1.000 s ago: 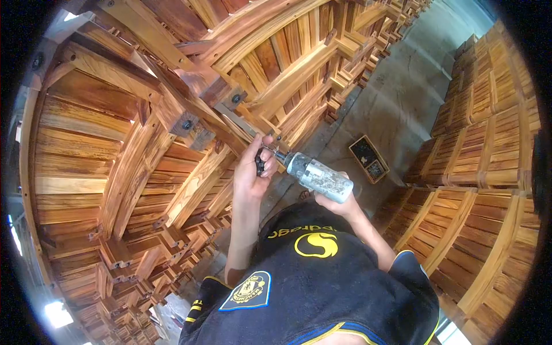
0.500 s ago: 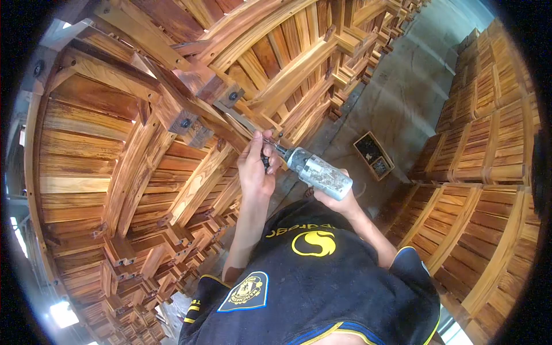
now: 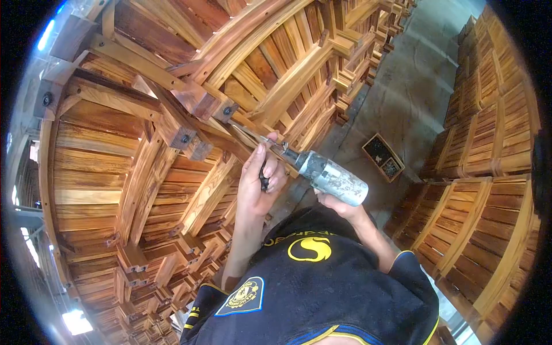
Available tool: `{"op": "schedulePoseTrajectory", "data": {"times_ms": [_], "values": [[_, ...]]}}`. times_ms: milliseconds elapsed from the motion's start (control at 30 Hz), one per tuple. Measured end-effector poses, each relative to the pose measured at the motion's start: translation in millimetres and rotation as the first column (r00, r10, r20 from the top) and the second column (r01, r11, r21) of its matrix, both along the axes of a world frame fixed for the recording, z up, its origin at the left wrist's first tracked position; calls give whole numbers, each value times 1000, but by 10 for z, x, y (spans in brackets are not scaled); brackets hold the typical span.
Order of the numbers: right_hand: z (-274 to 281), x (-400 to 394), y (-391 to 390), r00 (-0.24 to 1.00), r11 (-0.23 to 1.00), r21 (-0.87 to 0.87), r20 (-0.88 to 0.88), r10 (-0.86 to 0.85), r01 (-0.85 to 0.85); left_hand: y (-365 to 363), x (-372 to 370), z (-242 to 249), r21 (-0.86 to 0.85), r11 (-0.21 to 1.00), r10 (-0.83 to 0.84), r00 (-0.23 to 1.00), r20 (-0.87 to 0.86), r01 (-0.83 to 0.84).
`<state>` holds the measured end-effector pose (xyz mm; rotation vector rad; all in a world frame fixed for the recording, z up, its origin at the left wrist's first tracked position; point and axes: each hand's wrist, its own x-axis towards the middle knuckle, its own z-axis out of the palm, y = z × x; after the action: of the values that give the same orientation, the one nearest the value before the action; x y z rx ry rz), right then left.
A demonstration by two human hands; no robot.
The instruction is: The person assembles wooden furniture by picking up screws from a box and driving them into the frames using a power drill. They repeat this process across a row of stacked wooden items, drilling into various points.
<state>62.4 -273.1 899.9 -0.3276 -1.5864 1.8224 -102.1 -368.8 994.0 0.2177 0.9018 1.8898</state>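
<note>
In my feed, the right hand (image 3: 343, 206) is clenching a scuffed, silvery power driver (image 3: 335, 177); the left hand (image 3: 256, 190) is grasping 1 small black piece (image 3: 264, 183).

Shirt (image 3: 345, 282) black, yellow logo, blue-and-yellow trim. Power driver (image 3: 336, 181) silver-grey, pale speckles, dark front. Slatted wood panels (image 3: 92, 172) orange-brown, streaky dark grain. Floor (image 3: 397, 98) grey, blotchy.

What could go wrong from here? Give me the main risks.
The driver's tip is close to the fingers of the left hand, so a slip might catch them. The dark pieces held in that same hand could drop while its fingertips are busy near the tip. The box of small parts sits on the open floor, where a foot might knock it.
</note>
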Motion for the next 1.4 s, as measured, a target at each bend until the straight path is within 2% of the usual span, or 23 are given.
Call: {"op": "schedulePoseTrajectory", "data": {"times_ms": [100, 167, 233, 333, 400, 533, 733, 867, 933, 1133, 1200, 1300, 1400], "values": [[15, 64, 11, 999, 1000, -19, 32, 24, -23, -39, 26, -10, -76, 995, -61, 994, 87, 68], [26, 71, 17, 999, 999, -30, 35, 26, -25, -82, -33, -179, -182, 981, -25, 968, 250, 72], [25, 97, 16, 999, 999, -40, 39, 28, -27, -114, -70, -256, -202, 979, 26, 967, 252, 27], [26, 126, 11, 988, 985, -114, 71, 141, -132, -173, -141, -312, -223, 973, 119, 955, 272, -57], [78, 95, -20, 996, 1000, -18, 86, 11, -10, -208, -199, -356, -220, 973, 133, 955, 265, -74], [39, 79, -55, 997, 996, -87, 77, 18, -11, -237, -266, -360, -206, 976, 101, 979, 177, -64], [23, 108, -39, 991, 999, 28, 132, 36, -40, -234, -258, -350, -185, 975, 138, 987, 83, -121], [11, 91, -27, 992, 997, 49, 108, 61, -67, -189, -254, -276, -189, 978, 113, 986, 124, -89], [19, 100, -14, 996, 995, 86, 81, 48, -55, -199, -277, -289, -148, 988, 86, 971, 222, -53], [47, 113, -6, 997, 994, 96, 54, 54, -59, -214, -289, -285, -81, 996, 53, 969, 242, -35], [1, 129, 7, 998, 977, 205, 50, 43, -52, -220, -293, -272, -51, 998, 47, 964, 263, -34], [-24, 128, 15, 998, 962, 268, 28, 51, -56, -230, -324, -268, -28, 999, 39, 962, 269, -33], [-61, 129, 8, 992, 977, 174, 49, 115, -122, -246, -340, -226, -56, 998, 39, 976, 212, -28]]}}
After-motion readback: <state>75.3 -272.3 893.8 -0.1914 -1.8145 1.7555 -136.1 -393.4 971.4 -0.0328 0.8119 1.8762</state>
